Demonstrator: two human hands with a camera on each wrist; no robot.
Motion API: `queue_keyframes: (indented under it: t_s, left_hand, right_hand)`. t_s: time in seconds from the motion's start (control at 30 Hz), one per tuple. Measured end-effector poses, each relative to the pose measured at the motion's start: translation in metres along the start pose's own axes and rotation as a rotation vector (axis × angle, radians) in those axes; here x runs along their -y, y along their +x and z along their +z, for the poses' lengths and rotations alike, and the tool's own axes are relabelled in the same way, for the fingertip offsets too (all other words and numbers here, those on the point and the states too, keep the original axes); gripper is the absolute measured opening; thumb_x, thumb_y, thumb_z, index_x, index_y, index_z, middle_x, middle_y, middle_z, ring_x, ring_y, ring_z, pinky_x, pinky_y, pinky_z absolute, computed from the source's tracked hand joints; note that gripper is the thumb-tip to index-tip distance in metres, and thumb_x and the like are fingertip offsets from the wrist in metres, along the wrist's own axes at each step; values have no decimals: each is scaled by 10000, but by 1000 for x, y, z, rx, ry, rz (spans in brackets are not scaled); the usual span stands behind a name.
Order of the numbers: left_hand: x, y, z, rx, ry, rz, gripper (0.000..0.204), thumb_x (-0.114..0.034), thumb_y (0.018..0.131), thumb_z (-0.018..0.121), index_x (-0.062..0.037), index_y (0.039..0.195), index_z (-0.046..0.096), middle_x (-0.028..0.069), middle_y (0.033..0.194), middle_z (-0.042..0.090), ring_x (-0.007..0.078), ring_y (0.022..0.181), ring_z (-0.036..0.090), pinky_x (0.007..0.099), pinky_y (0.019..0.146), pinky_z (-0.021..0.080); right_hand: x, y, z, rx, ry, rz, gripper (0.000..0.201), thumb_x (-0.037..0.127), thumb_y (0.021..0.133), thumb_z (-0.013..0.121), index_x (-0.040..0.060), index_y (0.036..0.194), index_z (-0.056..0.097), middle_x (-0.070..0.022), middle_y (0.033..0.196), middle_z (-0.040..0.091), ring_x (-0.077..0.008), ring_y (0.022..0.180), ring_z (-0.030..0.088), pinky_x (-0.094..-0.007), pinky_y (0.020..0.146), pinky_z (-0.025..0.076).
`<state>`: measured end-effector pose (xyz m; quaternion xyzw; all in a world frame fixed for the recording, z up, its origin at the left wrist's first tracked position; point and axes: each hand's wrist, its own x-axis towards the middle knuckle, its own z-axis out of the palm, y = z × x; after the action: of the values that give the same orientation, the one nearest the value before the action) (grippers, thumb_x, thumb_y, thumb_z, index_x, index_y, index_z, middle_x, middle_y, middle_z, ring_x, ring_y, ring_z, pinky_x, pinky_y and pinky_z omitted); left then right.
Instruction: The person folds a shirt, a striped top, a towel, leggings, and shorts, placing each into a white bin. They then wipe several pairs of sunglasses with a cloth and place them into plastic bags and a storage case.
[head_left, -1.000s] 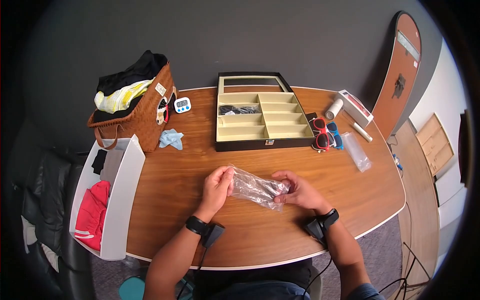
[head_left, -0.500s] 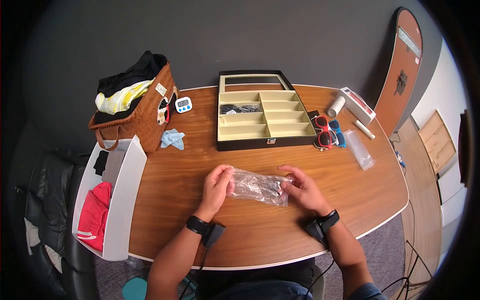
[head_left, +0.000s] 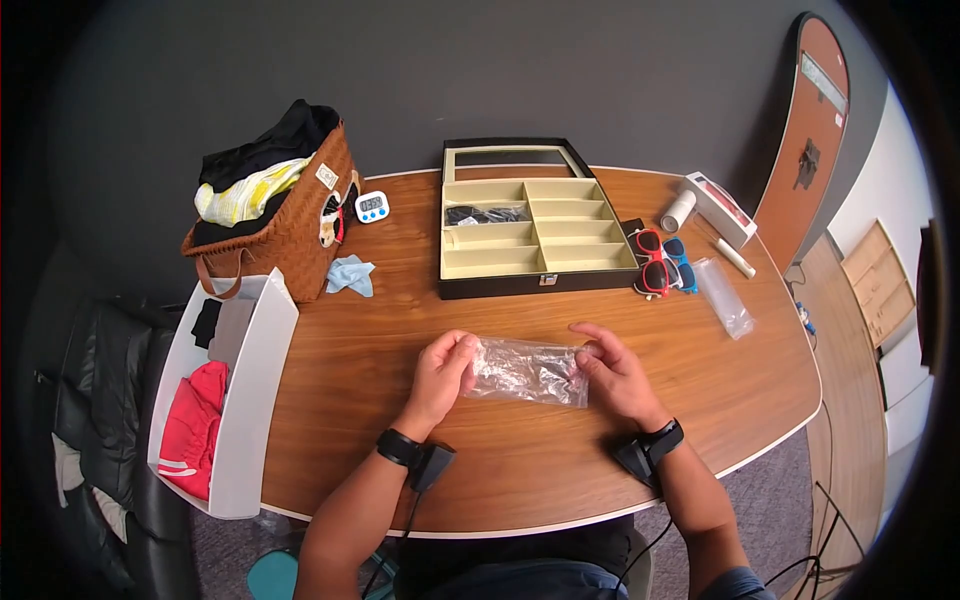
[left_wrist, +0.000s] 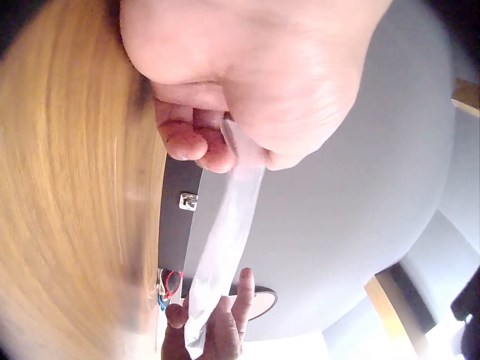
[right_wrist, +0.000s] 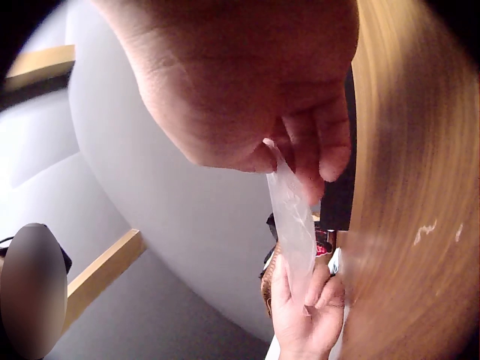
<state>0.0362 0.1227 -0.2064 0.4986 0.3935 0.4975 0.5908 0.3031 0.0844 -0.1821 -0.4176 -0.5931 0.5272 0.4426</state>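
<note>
A clear plastic bag [head_left: 528, 371] is stretched flat between both hands above the front half of the table. My left hand [head_left: 440, 378] pinches its left end between thumb and curled fingers. At the other end my right hand [head_left: 618, 375] pinches the bag with thumb and fingers, its index finger extended. In the left wrist view the bag [left_wrist: 223, 225] runs down from the left hand [left_wrist: 247, 82] to the right hand. The right wrist view shows the bag [right_wrist: 294, 217] edge-on below the right hand [right_wrist: 247, 97]. Whether anything lies inside is hard to tell.
Behind the hands stands an open compartment case [head_left: 590, 282] with bagged dark glasses [head_left: 485, 215] inside. Sunglasses [head_left: 655, 278], another clear bag [head_left: 726, 300], a white tube and a box lie right. Left are a basket [head_left: 300, 245], white bin [head_left: 262, 400], blue cloth and timer [head_left: 371, 207].
The bag has gone from slanted and bunched at its right end to spread nearly level. The right hand has shifted slightly right, its index finger straighter. The left hand keeps its pinch.
</note>
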Motion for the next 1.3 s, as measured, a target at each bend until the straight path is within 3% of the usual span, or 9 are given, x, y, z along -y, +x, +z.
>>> queue_keyframes:
  t_s: [0.07,0.2,0.3,0.5,0.83,0.93,1.07,1.2,1.3]
  left_hand:
    - [1,1,0,-21,33,42,254,-262,1018,504,-69,870,577,-42,620,498,28,487,419,192,434,330]
    - [-1,1,1,-83,0,55,255,-279,1017,510,-67,895,582,-53,614,476,21,485,393,185,422,309]
    - [1,1,1,-118,63,76,241,-269,1012,522,-60,913,592,-62,607,466,11,488,387,184,414,291]
    - [6,4,0,-119,70,146,221,-233,997,558,-26,955,625,-63,612,485,4,494,401,187,436,311]
    - [5,3,-2,-127,85,67,209,-224,997,553,-33,951,625,-65,581,472,5,459,386,189,409,291]
    - [6,4,-6,-93,87,63,243,-245,1013,515,-40,925,611,-55,543,447,13,437,374,198,390,279]
    - [4,5,-3,-67,104,54,274,-257,1022,489,-30,915,600,-40,539,450,22,436,382,201,398,292]
    - [3,4,-2,-44,111,52,294,-267,1026,476,-30,900,595,-31,540,460,33,437,395,205,409,308]
    - [3,4,-4,-48,163,49,305,-274,1028,470,-29,894,593,-31,542,464,36,441,402,207,412,311]
  right_hand:
    - [-3,1,4,-72,70,-86,452,62,979,544,68,1408,402,-23,898,627,-75,837,573,-228,783,472]
    - [5,-3,8,-44,98,-10,402,77,963,586,70,1353,488,-7,906,617,-66,834,564,-224,763,473]
    - [2,-3,7,109,-88,97,212,78,945,618,39,1150,655,10,934,623,-50,844,562,-217,745,482]
    - [13,-5,5,107,84,169,210,58,945,609,21,1150,634,25,902,629,-43,798,570,-206,716,493]
    - [7,-2,-14,3,2,104,175,62,932,631,6,1096,647,25,871,633,-47,790,578,-207,707,487]
    - [28,-5,-54,-191,-126,29,153,80,932,633,13,1067,658,18,860,638,-53,782,579,-217,701,488]
    - [43,-10,-151,-685,-19,-255,209,134,938,625,15,1110,639,-11,954,646,-82,793,590,-233,695,498]
    - [23,-43,-246,-910,-139,-162,279,143,935,622,-14,1164,605,-46,971,635,-107,809,608,-247,695,527]
    - [9,-70,-258,-907,-258,-2,339,173,924,637,-31,1188,581,-75,928,629,-126,765,619,-248,672,532]
